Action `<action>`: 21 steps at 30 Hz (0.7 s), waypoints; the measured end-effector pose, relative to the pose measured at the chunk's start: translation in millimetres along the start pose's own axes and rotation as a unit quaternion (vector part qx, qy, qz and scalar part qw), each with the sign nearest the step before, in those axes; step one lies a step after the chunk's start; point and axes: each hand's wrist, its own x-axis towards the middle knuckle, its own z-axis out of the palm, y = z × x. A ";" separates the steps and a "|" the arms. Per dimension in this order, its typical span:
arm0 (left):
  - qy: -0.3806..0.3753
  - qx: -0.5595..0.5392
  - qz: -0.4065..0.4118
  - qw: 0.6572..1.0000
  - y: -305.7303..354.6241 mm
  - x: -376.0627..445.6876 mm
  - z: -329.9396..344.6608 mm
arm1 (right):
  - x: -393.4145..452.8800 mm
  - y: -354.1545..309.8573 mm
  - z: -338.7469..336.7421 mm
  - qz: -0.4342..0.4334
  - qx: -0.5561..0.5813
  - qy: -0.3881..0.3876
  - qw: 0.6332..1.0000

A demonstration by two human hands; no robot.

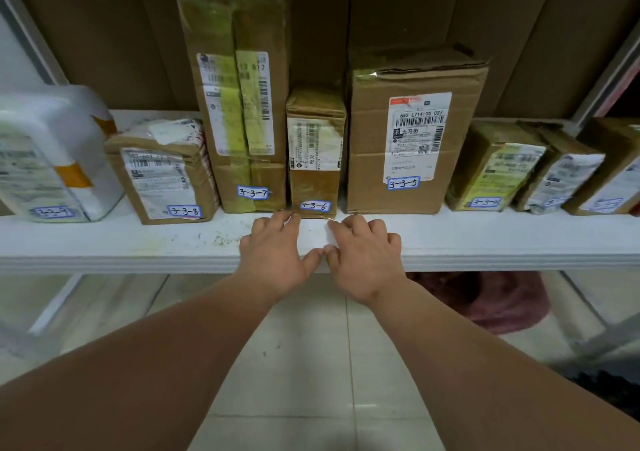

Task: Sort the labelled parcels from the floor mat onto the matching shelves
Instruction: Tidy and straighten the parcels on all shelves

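Small brown parcel marked 3-3-6 stood upright on the white shelf, squeezed between the tall box marked 3-3-7 and the wide box marked 3-3-5. Left hand and right hand lay on the shelf just in front of it, thumbs touching, fingers loosely bent with tips at the parcel's bottom edge. Held nothing, just touched or nudged. Looked like the last bit of putting this parcel in its spot, maybe pushing it back in line. Farther along sat 3-3-8 and a white jug on one side, more small parcels on the other. Next, probably: let go, pull both hands away, then turn back for another parcel and read its number.
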 end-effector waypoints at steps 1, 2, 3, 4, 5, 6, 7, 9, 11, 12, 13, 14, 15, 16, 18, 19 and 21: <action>-0.002 0.007 0.000 1.000 0.4 1.3 0.5 | 1.0 0.5 1.2 -0.001 0.001 0.006 1.000; -0.002 0.011 0.000 1.000 0.8 2.7 0.6 | 2.6 0.8 2.1 0.000 0.003 0.014 1.000; -0.003 0.012 0.001 1.000 1.1 3.7 1.2 | 4.4 0.9 3.0 0.004 0.005 0.020 1.000; -0.003 0.011 0.001 1.000 1.3 4.3 1.8 | 6.0 0.6 3.5 0.007 0.005 0.024 1.000; -0.003 0.009 0.000 1.000 1.3 4.6 2.4 | 7.3 -0.1 3.8 0.009 0.005 0.026 1.000; -0.004 0.008 -0.002 1.000 1.6 4.8 2.8 | 8.1 -0.8 3.9 0.010 0.003 0.024 1.000; -0.007 0.007 -0.005 1.000 2.1 5.0 2.8 | 8.5 -1.0 4.1 0.008 0.002 0.021 1.000; -0.012 0.009 -0.016 1.000 3.8 6.2 2.1 | 9.5 -0.6 3.3 0.003 0.002 0.016 1.000; -0.019 0.011 -0.028 0.999 6.8 9.0 0.3 | 12.6 1.1 1.4 0.001 0.009 0.009 1.000; -0.024 0.011 -0.031 0.999 7.7 10.8 -1.2 | 14.2 1.3 0.6 0.003 0.011 0.007 1.000; -0.028 0.011 -0.034 0.999 8.7 12.5 -2.1 | 15.5 1.5 0.1 0.005 0.011 0.007 1.000; -0.031 0.011 -0.038 0.999 10.0 13.5 -2.1 | 16.4 1.6 0.3 0.005 0.011 0.009 1.000; -0.032 0.011 -0.042 0.999 10.9 14.3 -1.3 | 16.8 1.6 1.1 0.005 0.010 0.013 1.000; -0.031 0.012 -0.045 0.998 11.8 14.8 -0.6 | 17.0 1.8 2.3 0.004 0.009 0.016 1.000; -0.027 0.019 -0.053 0.998 12.9 15.8 0.7 | 17.6 2.2 4.3 0.002 0.011 0.019 1.000; -0.026 0.021 -0.056 0.998 13.2 16.4 1.6 | 18.1 2.3 4.5 0.000 0.013 0.018 1.000; -0.023 0.018 -0.061 0.998 14.4 17.4 2.1 | 19.2 3.6 4.3 -0.004 0.016 0.015 1.000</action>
